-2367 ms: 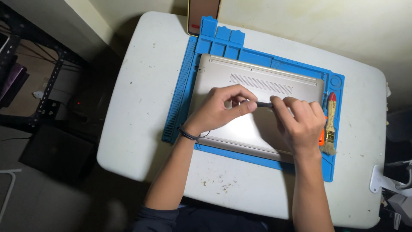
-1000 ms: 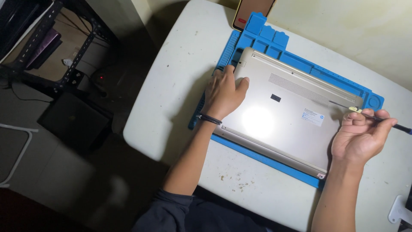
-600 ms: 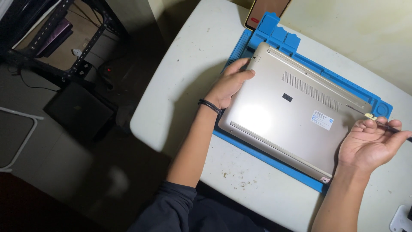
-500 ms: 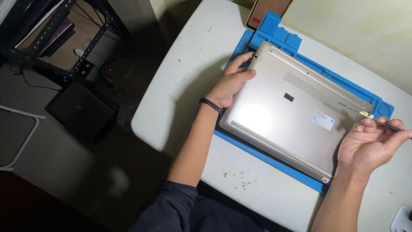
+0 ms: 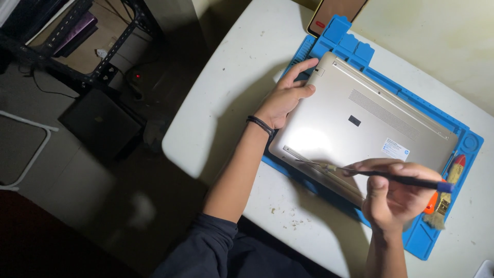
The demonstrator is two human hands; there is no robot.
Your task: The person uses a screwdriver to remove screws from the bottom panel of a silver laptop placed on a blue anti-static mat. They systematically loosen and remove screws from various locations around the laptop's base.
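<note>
R hand (image 5: 396, 198) swung screwdriver (image 5: 381, 176) over laptop (image 5: 360, 128).

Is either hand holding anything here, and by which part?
The right hand pinches a screwdriver around mid-shaft. The left hand holds nothing, resting flat on the laptop corner.

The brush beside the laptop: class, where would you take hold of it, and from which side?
Grip the brush by its red and orange handle, coming from the open table side on the right. It lies flat on the blue mat, bristles toward the person; the laptop and the right hand crowd its left.
</note>
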